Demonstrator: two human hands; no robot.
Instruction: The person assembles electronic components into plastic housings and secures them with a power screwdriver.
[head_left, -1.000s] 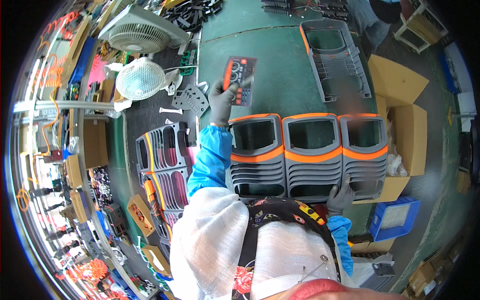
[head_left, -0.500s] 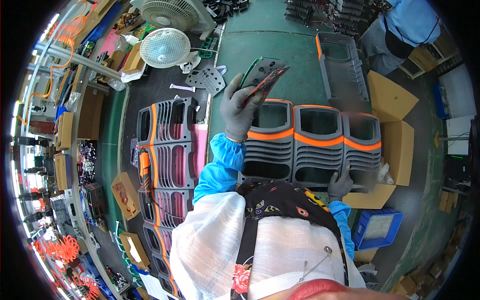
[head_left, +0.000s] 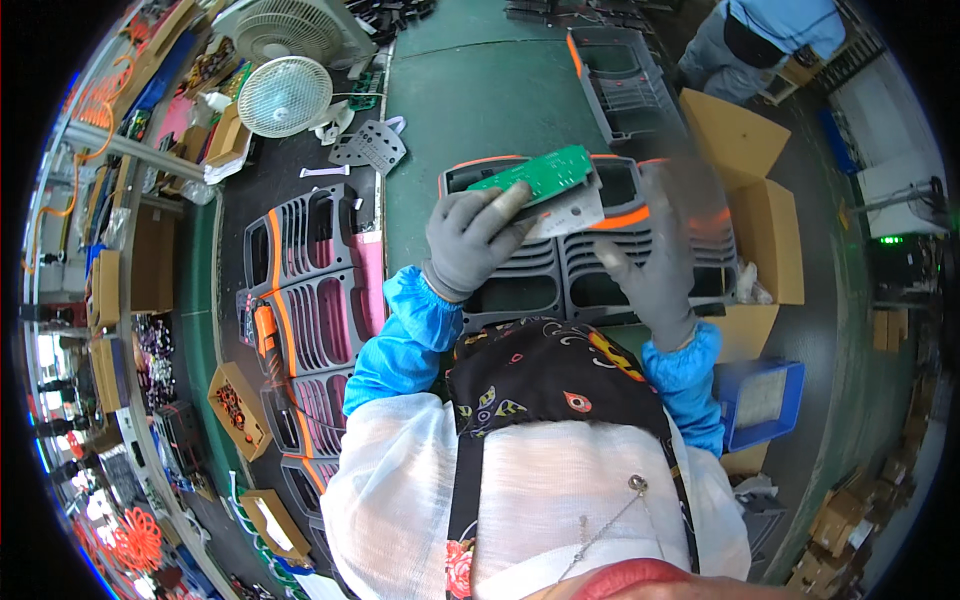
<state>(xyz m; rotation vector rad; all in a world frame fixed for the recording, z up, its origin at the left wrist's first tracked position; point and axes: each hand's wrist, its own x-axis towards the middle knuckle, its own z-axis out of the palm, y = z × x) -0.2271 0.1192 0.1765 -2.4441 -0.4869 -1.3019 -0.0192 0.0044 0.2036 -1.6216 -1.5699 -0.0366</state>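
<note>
My left hand [head_left: 468, 238], in a grey glove, is closed on a green circuit board [head_left: 552, 174] with a light grey panel with holes [head_left: 578, 214] beneath it. Both are tilted above a row of grey plastic housings [head_left: 508, 296] with orange bands. To the right, my gloved right hand [head_left: 655, 268] is raised over the same row with thumb and fingers apart, nothing in it. Its fingertips are smeared by motion. Some of the row is hidden behind the hands and boards.
More orange-banded housings [head_left: 330, 305] line the left side, with an orange-handled power tool [head_left: 265, 330] on them. Loose grey panels [head_left: 370, 147] and a fan [head_left: 285, 97] are beyond. An open carton [head_left: 775, 235] and blue bin [head_left: 765, 435] flank the right. Another person [head_left: 770, 40] stands far right.
My left hand has lowered and turned the boards, so the green face shows. My right hand has risen from the right-hand housing toward them. The whole view has shifted.
</note>
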